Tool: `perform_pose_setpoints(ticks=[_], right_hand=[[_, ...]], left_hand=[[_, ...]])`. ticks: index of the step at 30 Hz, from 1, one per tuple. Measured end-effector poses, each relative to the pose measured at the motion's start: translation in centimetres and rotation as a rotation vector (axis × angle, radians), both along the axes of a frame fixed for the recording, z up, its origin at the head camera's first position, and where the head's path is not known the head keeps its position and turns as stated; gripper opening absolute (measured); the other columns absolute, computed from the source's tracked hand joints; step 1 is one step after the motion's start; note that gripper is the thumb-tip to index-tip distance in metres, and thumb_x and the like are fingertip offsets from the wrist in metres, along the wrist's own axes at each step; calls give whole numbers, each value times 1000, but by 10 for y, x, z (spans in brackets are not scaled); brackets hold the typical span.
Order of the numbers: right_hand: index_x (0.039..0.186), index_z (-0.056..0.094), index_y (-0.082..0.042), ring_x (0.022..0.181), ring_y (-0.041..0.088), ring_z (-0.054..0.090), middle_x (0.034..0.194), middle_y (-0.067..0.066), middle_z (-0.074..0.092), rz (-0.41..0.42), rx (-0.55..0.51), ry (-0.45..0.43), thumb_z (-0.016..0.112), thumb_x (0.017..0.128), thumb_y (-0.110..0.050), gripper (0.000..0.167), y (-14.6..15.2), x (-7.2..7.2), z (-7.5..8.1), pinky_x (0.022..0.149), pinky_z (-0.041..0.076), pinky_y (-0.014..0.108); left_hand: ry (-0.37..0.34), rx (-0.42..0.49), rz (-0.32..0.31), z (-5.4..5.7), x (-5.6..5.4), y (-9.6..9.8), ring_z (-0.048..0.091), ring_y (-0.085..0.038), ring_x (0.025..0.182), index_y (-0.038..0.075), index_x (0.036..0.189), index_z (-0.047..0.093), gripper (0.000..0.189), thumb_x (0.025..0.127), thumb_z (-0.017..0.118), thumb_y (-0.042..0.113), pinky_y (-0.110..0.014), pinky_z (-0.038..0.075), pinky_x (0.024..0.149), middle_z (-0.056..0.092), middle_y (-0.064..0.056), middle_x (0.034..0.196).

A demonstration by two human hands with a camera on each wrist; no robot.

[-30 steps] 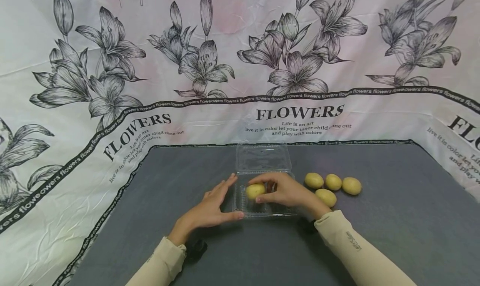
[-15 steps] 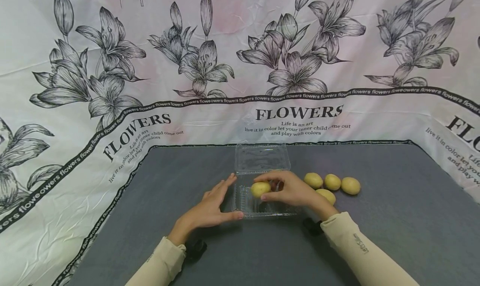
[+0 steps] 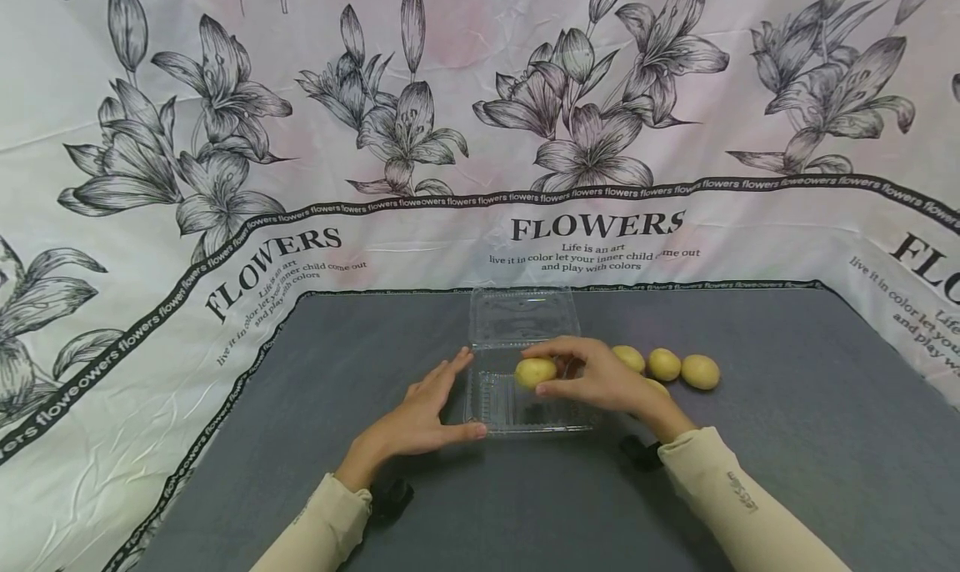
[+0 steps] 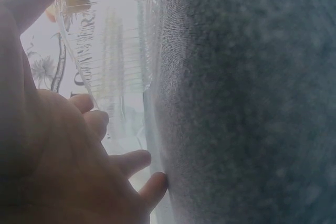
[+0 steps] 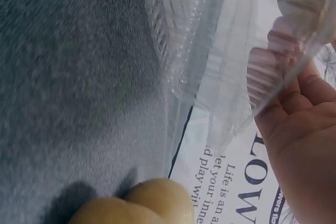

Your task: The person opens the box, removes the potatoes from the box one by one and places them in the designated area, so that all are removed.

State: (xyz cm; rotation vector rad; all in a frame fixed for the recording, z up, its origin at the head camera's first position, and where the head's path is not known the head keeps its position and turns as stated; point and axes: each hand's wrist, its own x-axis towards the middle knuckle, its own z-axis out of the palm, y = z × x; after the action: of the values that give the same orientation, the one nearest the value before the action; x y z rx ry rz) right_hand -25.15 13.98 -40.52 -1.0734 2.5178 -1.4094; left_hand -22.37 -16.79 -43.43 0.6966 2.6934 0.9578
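My right hand (image 3: 603, 378) pinches a yellow potato (image 3: 535, 373) between thumb and fingers, above the base of a clear plastic clamshell box (image 3: 495, 401). In the right wrist view the fingers and that potato show partly through the box's clear wall (image 5: 231, 66). On the other side, my left hand (image 3: 416, 419) lies along the box's left edge with its fingers straight and thumb spread to the front corner. Seen from the left wrist, the fingers of the left hand (image 4: 79, 150) rest against the clear box. The lid (image 3: 522, 315) is raised at the back.
Several more potatoes (image 3: 701, 373) lie in a group to the right of the box, one partly hidden by the right wrist. Grey cloth (image 3: 360, 330) covers the table. A white flower-printed curtain (image 3: 420, 247) hangs behind its far edge.
My right hand has moved right and slightly away, taking the pinched potato from the box's left part toward its middle. The left hand stays where it was.
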Motion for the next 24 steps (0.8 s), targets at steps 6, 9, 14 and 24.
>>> perform_pose_setpoints(ticks=[6,9,14,24], right_hand=[[135,65,-7,84,12,63,119,8,70,-8,-9,4,81,88,-16,50,9,3,1,77,56,33],[135,66,-9,85,12,63,117,7,70,-30,-1,14,81,88,-19,50,13,5,3,77,56,33],[135,67,-13,85,11,65,113,2,70,-80,23,15,83,87,-24,52,19,8,6,76,55,33],[134,66,-10,84,10,65,115,6,70,-76,-16,27,82,88,-17,50,29,9,5,74,56,32]], left_hand=[[-8,-2,0,-1,0,-1,4,-33,161,32,165,6,107,87,71,63,-67,9,122,2,11,172],[-10,6,1,-1,0,-1,4,-32,161,33,165,7,106,87,71,64,-69,9,122,2,12,172],[-14,12,-5,-1,2,-2,2,-32,161,32,165,5,106,88,70,63,-71,8,120,0,11,173],[-5,13,-6,-1,0,-1,5,-34,161,31,166,7,106,87,71,62,-73,10,118,3,3,174]])
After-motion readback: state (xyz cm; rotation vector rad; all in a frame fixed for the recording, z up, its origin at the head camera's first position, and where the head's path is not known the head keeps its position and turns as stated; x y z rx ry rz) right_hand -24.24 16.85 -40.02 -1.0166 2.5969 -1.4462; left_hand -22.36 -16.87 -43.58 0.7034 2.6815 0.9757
